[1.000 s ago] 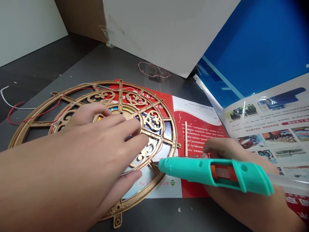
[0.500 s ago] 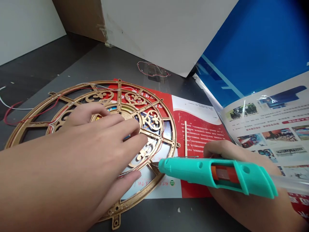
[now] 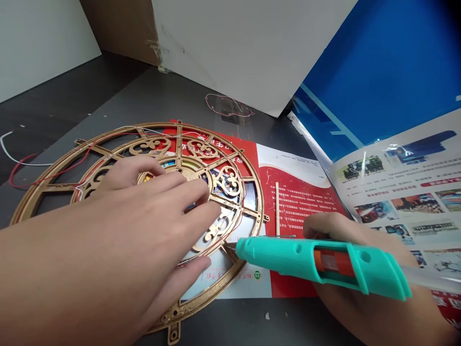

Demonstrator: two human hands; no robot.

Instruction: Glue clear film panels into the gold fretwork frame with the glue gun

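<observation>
My left grip [image 3: 144, 216] released, resting on gold wheel [image 3: 225, 182], my right grip [image 3: 363, 307] clenched on teal pen [image 3: 306, 262], tip just beside rim [image 3: 225, 283]

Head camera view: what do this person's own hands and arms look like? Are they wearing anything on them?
Both are bare. The left hand and the right hand show no gloves, rings or watch, and no sleeve appears on either forearm within the view. There are no cables or markings on them.

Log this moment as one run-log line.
left hand: on gold wheel | right hand: holds teal pen tool, tip near wheel | under wheel: red leaflet
</observation>
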